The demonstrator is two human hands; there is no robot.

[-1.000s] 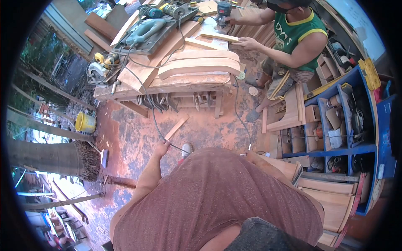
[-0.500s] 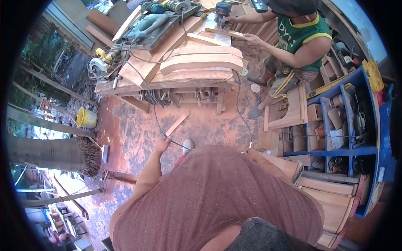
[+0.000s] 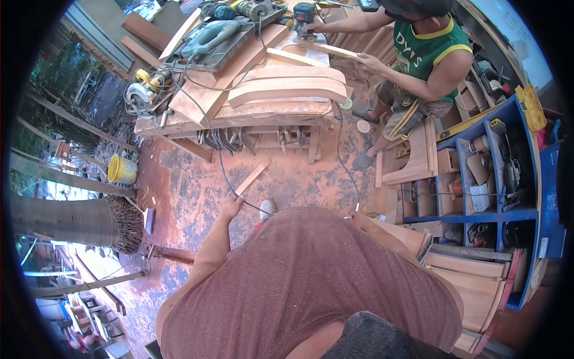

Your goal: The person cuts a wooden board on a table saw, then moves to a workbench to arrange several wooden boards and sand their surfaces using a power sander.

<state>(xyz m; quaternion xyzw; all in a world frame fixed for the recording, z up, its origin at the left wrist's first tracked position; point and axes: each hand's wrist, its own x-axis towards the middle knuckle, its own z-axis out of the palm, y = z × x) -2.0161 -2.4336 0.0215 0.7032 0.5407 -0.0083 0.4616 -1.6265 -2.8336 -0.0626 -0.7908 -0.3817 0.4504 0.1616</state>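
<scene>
My left hand (image 3: 231, 207) is closed around a dark power cord (image 3: 222, 164), which drops from the workbench and runs on past the fingers toward my shirt. The belly of my shirt hides part of my right hand (image 3: 356, 221), whose fingers are closed at the lower end of another dark cord (image 3: 344, 158) with a pale tip (image 3: 357, 207). A small white stick-like thing (image 3: 348, 218) shows at these fingers. Beyond my left hand a thin wood strip (image 3: 253, 178) lies on the floor.
Curved wood pieces (image 3: 287, 90), a jigsaw (image 3: 209, 39) and a circular saw (image 3: 142, 96) lie on the workbench (image 3: 239, 113). A co-worker (image 3: 430, 66) guides a router (image 3: 305, 21) along a wood strip. Blue shelving (image 3: 499, 218) stands right; a yellow bucket (image 3: 122, 169) stands left.
The co-worker's router has shifted a little to the left along the bench, and the hand on the wood strip has moved slightly. My hands stay in nearly the same place.
</scene>
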